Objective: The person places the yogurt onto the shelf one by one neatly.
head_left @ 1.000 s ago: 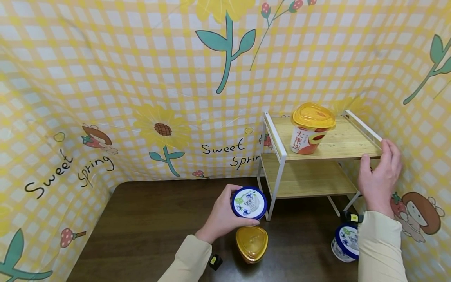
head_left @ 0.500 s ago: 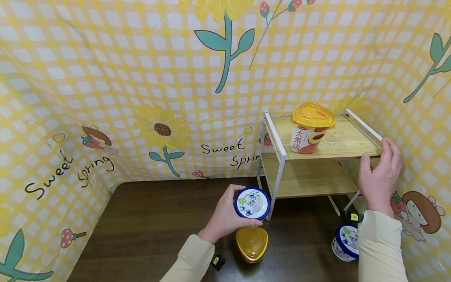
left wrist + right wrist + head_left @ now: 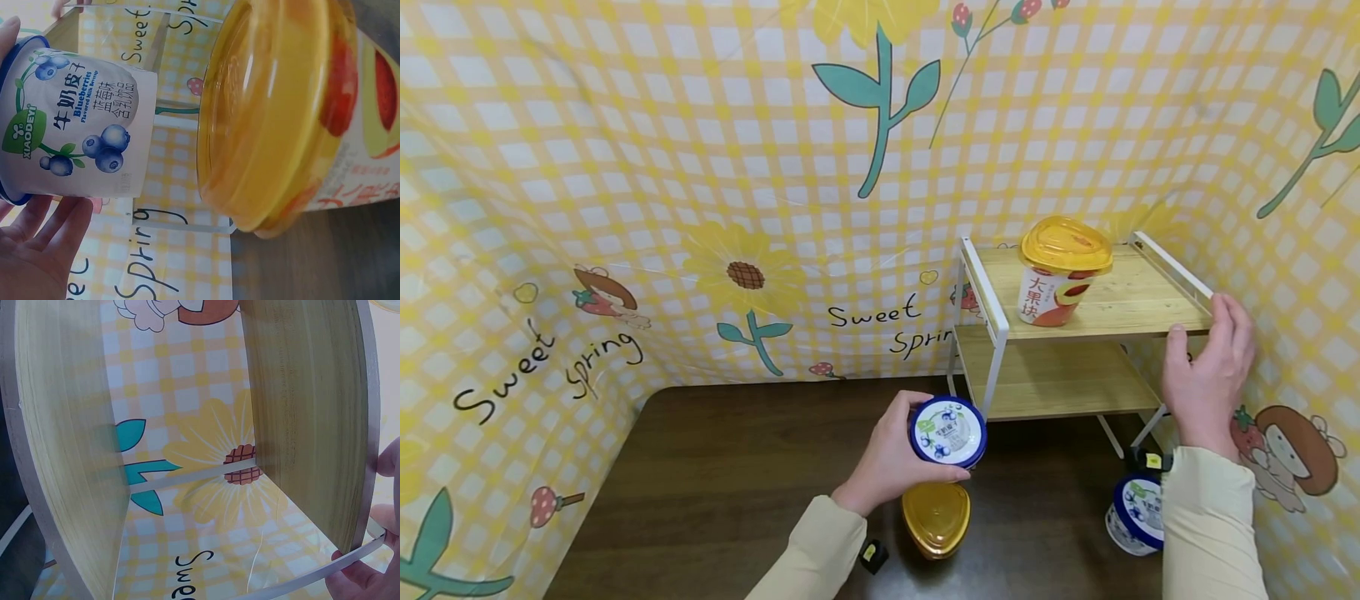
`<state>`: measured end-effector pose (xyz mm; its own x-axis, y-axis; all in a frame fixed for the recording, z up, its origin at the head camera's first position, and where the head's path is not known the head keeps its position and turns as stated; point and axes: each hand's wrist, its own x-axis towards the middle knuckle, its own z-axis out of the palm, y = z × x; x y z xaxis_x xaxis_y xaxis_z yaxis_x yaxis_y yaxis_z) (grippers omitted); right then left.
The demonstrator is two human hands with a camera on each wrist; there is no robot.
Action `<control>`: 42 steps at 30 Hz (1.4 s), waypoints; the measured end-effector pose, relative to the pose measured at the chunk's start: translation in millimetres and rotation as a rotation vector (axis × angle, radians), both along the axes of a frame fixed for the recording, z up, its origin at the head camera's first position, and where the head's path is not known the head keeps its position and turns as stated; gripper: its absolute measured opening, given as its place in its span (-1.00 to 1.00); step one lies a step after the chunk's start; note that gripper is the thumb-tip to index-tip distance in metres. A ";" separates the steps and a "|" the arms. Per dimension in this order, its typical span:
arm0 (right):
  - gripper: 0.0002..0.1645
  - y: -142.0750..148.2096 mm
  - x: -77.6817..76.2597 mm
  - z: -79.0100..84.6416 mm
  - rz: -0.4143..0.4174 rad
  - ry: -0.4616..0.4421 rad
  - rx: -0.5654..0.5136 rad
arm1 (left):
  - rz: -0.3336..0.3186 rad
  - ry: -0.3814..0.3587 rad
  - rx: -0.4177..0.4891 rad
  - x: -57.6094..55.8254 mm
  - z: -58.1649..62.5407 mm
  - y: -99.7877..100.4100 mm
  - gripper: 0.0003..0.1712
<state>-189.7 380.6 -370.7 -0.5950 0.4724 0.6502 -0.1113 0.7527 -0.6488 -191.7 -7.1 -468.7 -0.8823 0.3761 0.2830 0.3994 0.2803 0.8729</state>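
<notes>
My left hand [image 3: 891, 454] grips a white cup of blueberry milk drink [image 3: 949, 432] with a blue lid, thumb and fingers round its sides. In the left wrist view the cup [image 3: 87, 119] shows printed blueberries. Just below it in the head view is a yellow-lidded fruit cup [image 3: 936, 518] on the table, its lid [image 3: 269, 119] large in the left wrist view. My right hand [image 3: 1210, 375] holds the front right corner of the two-tier shelf [image 3: 1150, 292]; in the right wrist view, fingers [image 3: 359, 581] lie on both sides of its white rail.
Another yellow-lidded fruit cup [image 3: 1052, 292] stands on the shelf's upper board, towards the left. A second blue-lidded cup [image 3: 1131, 521] sits on the dark table [image 3: 722, 483], partly behind the right sleeve. Checked cloth [image 3: 760, 150] hangs round the back and sides.
My left hand has carried the blue-lidded cup a little to the right, towards the shelf's left front leg. My right hand stays at the shelf corner.
</notes>
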 end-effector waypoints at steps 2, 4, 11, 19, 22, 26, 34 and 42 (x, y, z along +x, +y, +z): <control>-0.26 0.0 -0.3 -0.1 0.000 -0.006 -0.005 | -0.003 -0.002 0.003 0.4 0.6 1.9 0.15; -0.26 0.1 -0.4 0.0 -0.001 -0.009 -0.007 | -0.006 -0.001 0.005 0.7 1.1 3.8 0.14; -0.27 0.4 -0.5 -0.1 -0.003 -0.002 -0.007 | -0.012 0.008 0.000 2.8 2.7 9.1 0.15; -0.26 -0.4 -0.3 0.0 -0.003 -0.002 -0.008 | -0.028 0.013 -0.003 4.4 6.1 15.9 0.15; -0.26 -0.6 0.2 0.5 -0.003 -0.006 -0.008 | -0.034 0.011 0.000 5.1 7.7 19.3 0.16; -0.26 -0.7 0.5 0.9 -0.004 -0.015 -0.009 | -0.036 0.022 -0.004 6.5 8.8 24.7 0.20; -0.26 -0.9 1.8 1.9 -0.007 -0.023 -0.011 | -0.091 0.072 -0.003 9.6 4.4 36.6 0.19; -0.26 0.4 0.0 0.6 -0.007 -0.016 -0.003 | -0.138 0.080 -0.017 15.0 6.1 47.1 0.10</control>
